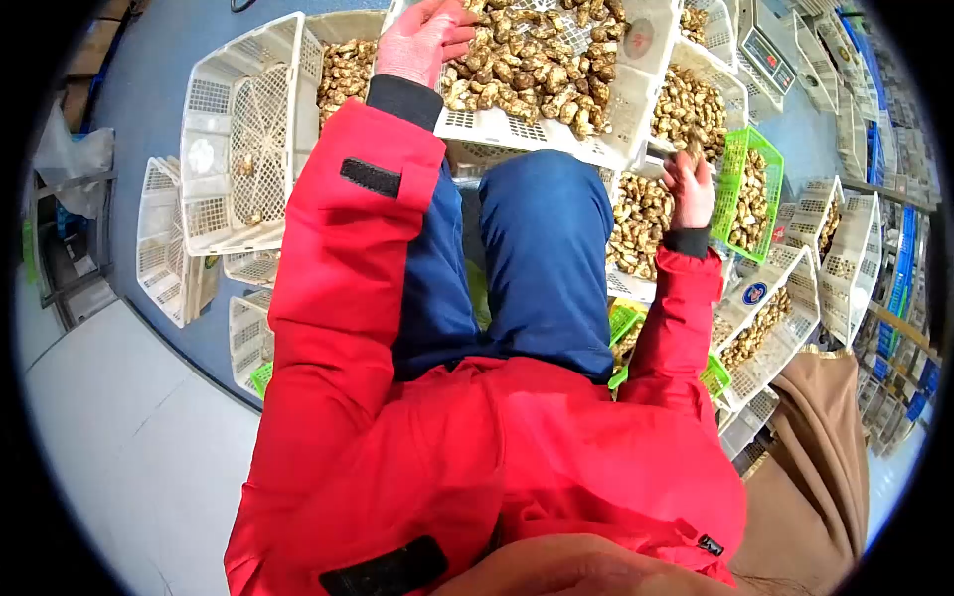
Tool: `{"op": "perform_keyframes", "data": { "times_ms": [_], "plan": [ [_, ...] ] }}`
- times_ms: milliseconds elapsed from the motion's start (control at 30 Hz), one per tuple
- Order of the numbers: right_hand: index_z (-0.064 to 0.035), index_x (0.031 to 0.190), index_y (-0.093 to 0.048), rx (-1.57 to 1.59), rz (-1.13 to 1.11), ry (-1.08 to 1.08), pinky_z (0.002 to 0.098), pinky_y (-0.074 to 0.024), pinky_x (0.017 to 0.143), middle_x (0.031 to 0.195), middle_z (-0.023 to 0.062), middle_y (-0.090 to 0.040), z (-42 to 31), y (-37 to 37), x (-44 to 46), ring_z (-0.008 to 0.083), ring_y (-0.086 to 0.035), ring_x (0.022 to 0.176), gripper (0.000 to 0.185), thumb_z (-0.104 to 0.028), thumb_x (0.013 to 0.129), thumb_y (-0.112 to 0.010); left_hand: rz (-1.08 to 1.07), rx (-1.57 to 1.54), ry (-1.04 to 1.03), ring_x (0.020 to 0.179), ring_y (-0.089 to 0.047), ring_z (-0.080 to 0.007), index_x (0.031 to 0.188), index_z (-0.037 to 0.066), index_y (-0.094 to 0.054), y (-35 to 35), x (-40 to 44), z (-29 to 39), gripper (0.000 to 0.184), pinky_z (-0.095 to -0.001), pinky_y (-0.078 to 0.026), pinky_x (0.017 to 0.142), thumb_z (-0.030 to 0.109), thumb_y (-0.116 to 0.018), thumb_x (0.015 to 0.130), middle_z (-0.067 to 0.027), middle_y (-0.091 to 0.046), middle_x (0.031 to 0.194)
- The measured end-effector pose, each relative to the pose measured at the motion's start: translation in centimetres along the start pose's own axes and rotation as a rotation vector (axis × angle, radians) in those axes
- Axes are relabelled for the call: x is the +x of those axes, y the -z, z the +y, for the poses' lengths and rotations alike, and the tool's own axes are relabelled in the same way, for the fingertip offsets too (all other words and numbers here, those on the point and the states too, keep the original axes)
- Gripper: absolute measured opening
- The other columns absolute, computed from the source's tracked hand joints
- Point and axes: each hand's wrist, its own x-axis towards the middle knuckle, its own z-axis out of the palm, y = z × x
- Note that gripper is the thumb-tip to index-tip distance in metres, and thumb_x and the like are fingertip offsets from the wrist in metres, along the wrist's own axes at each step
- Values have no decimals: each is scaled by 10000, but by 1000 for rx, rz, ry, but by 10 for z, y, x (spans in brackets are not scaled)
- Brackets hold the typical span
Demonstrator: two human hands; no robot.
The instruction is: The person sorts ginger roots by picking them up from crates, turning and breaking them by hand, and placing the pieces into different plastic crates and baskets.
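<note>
A large white plastic crate (487, 121) in front of my knees holds many small brown-and-cream mushrooms (542, 65). My left hand (422, 42) is over its left rim, fingers curled inward at the mushrooms. Its fingertips meet a mushroom at the upper picture edge, and whether they grip it is hard to make out. On the right, my right hand (692, 189) has its fingers closed on a mushroom (693, 152). That hand is above a crate of mushrooms (639, 223), just left of a green basket (733, 177) with more mushrooms.
At left stands a white crate (214, 159) with only a few bits inside. Another mushroom crate (686, 109) is at the upper right, near a digital scale (768, 58). A crate with a blue round label (755, 293) stands at lower right, beside brown cloth (815, 437).
</note>
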Motion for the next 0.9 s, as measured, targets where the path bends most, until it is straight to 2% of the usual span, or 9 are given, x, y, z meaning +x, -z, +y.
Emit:
{"op": "perform_keyframes", "data": {
  "times_ms": [133, 200, 267, 333, 500, 567, 700, 767, 900],
  "plan": [
    [89, 1204, -392, -524, 287, 478, 272, -451, 804, 1054, 170, -546, 19, 36, 10, 193, -564, 905, 543, -88, 758, -646, -24, -171, -7, 855, -589, -186, 1147, -53, -451, -1, 1, 8, 343, -266, -499, 731, 164, -483, 885, -158, -573, 1013],
    [25, 1203, -438, -598, 50, 293, 282, -423, 863, 1134, 149, -516, -16, -34, 7, 176, -522, 1006, 461, -86, 786, -603, -4, -190, 0, 852, -588, -186, 1151, -52, -447, -8, -1, 8, 347, -270, -500, 733, 172, -477, 889, -156, -573, 1011],
    [-41, 1214, -451, -203, -435, 253, 254, -428, 854, 1079, 131, -559, -1, -107, 34, 172, -543, 988, 454, 19, 772, -537, 0, -183, 40, 850, -583, -184, 1157, -54, -443, -10, -3, 6, 354, -275, -497, 749, 186, -460, 898, -153, -571, 1010],
    [-140, 1209, -461, -995, -530, 637, 321, -442, 839, 1085, 136, -568, 6, -179, 55, 235, -551, 1003, 437, -113, 783, -550, 17, -160, 63, 862, -582, -185, 1163, -55, -439, -8, -1, 7, 362, -277, -494, 760, 193, -455, 899, -154, -570, 1017],
    [-181, 1131, -504, -1680, -572, 954, 335, -432, 811, 989, 88, -597, 63, -257, 98, 248, -561, 944, 351, -87, 795, -463, 46, -128, 72, 889, -579, -186, 1168, -56, -433, -7, 5, 6, 371, -276, -490, 770, 201, -449, 900, -156, -567, 1027],
    [-144, 1146, -514, -1332, -570, 827, 318, -460, 756, 1002, 98, -606, 64, -248, 105, 232, -584, 903, 417, -15, 750, -498, 49, -133, 79, 887, -579, -188, 1165, -55, -435, -11, 6, 10, 364, -272, -489, 766, 196, -442, 901, -159, -566, 1033],
    [28, 1263, -372, 219, -849, -36, 267, -447, 793, 944, 43, -584, 32, -202, 91, 119, -540, 792, 577, 26, 710, -540, 16, -184, 66, 866, -579, -179, 1157, -56, -441, -12, 5, 9, 365, -265, -491, 746, 200, -450, 898, -161, -566, 1030],
    [-4, 1316, -289, 546, -836, -190, 307, -438, 844, 1004, 59, -574, 15, -186, 64, 141, -540, 872, 644, -49, 740, -574, 61, -169, 64, 845, -577, -164, 1154, -55, -445, -15, 4, 5, 365, -255, -494, 736, 204, -455, 897, -156, -569, 1019],
    [-15, 1320, -269, 456, -925, -53, 340, -429, 865, 1089, 105, -536, -25, -176, 35, 223, -527, 1021, 631, -187, 800, -583, 8, -146, 56, 835, -580, -157, 1157, -51, -454, -10, 1, -1, 376, -255, -500, 738, 210, -480, 888, -149, -572, 1019]
  ]
}}
